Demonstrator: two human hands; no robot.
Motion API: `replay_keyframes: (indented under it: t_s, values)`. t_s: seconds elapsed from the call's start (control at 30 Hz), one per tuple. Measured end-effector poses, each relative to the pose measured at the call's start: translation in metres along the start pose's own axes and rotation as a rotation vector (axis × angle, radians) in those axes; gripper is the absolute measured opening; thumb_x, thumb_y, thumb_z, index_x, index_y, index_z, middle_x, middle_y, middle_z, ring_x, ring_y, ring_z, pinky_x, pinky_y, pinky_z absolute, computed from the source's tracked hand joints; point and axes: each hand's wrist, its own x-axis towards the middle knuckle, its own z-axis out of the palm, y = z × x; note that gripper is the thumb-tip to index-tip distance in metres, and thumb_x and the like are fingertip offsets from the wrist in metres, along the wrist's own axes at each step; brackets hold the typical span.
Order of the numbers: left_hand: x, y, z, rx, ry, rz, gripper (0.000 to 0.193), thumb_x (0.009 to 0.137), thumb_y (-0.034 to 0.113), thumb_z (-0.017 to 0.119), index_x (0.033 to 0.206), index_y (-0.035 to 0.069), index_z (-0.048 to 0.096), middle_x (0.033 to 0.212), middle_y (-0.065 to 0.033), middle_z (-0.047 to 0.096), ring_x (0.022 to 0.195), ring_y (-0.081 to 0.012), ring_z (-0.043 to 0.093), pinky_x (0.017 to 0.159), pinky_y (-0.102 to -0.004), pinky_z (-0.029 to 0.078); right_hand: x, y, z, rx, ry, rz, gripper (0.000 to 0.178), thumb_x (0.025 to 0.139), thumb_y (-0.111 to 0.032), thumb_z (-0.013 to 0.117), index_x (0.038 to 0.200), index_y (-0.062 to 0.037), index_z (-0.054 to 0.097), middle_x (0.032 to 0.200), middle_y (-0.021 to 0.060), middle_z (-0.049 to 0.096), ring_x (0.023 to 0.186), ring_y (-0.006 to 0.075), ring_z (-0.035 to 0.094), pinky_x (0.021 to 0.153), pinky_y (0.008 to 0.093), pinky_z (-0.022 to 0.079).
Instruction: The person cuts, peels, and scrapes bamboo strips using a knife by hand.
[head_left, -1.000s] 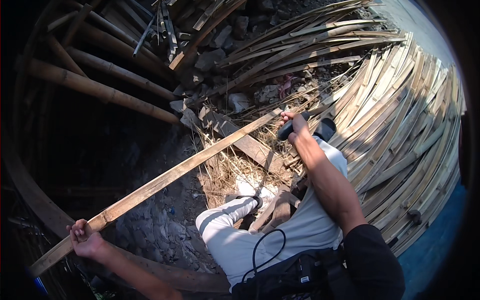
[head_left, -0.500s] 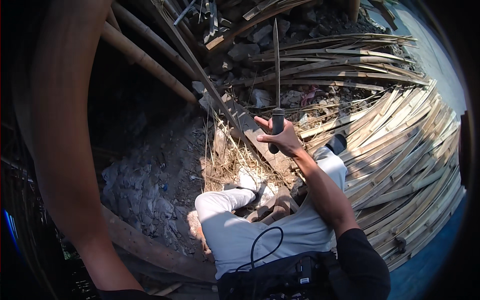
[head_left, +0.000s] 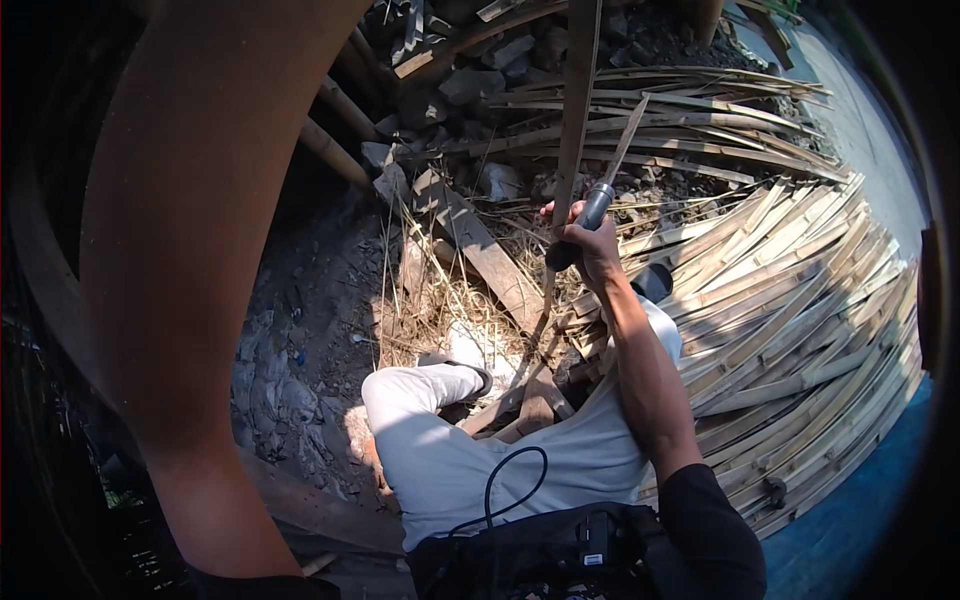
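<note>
My right hand (head_left: 597, 245) is closed around the black handle (head_left: 590, 218) of a long knife. The knife's narrow blade (head_left: 630, 140) points up and away, tilted to the right. A long bamboo strip (head_left: 576, 110) stands nearly upright against the same hand, and fingertips show at its edges. Its lower end comes down near wooden pieces (head_left: 545, 395) between my legs. My left arm (head_left: 200, 230) reaches up large across the left side; the left hand lies beyond the upper edge, hidden from view.
Many split bamboo strips (head_left: 800, 330) lie in a fanned pile at the right, with another bundle (head_left: 700, 120) farther off. Broken stones (head_left: 470, 85) and a flat board (head_left: 490, 250) lie ahead. Bamboo poles (head_left: 335, 155) stick out at the left above rubble ground.
The bamboo strip has swung from slanting left to nearly upright, meeting my right hand. The knife has tilted right, and the right fingers have closed more. My left arm has moved rightward.
</note>
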Motion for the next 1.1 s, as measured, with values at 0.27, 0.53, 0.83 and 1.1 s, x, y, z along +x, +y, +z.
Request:
replay_keyframes:
  t_s: [0.27,0.53,0.83,1.1]
  values:
    - [-0.13,-0.131,-0.076,0.055,-0.158,-0.289,0.04,0.092,0.037,0.056,0.117,0.006,0.056,0.117,-0.0057,0.057,0.113,-0.0157,0.048,0.093,-0.0374,0.037,-0.006,-0.012,-0.043,-0.123,0.052,-0.089,0.035,0.069,-0.01,0.069,0.101,0.0036,0.061,0.097,0.0122,0.064,0.095,0.0234,0.063,0.09,0.0351,0.048]
    - [-0.444,-0.438,-0.145,0.513,-0.375,-0.926,0.076,0.071,0.011,0.067,0.137,-0.007,0.033,0.134,-0.025,0.045,0.124,-0.0307,0.046,0.101,-0.0349,0.039,-0.018,-0.03,-0.032,-0.339,0.107,-0.121,0.029,0.069,-0.007,0.061,0.096,0.0042,0.062,0.093,0.0111,0.065,0.092,0.0214,0.063,0.084,0.0334,0.05]
    - [-0.468,-0.489,-0.125,0.549,-0.299,-1.101,0.073,0.063,0.037,0.081,0.116,-0.007,0.056,0.109,-0.0202,0.064,0.104,-0.0289,0.061,0.09,-0.035,0.046,-0.009,-0.005,-0.051,-0.169,-0.023,-0.083,0.042,0.066,-0.013,0.071,0.101,0.0031,0.053,0.094,0.0146,0.06,0.093,0.0278,0.06,0.089,0.043,0.048]
    - [-0.43,-0.454,-0.11,0.388,-0.083,-1.229,0.061,0.065,0.037,0.083,0.093,-0.01,0.056,0.084,-0.0177,0.067,0.077,-0.0219,0.064,0.069,-0.0336,0.05,0.003,-0.012,-0.042,-0.285,-0.008,-0.083,0.042,0.067,-0.026,0.073,0.09,0.0047,0.056,0.093,0.0142,0.057,0.092,0.0268,0.056,0.092,0.0453,0.044]
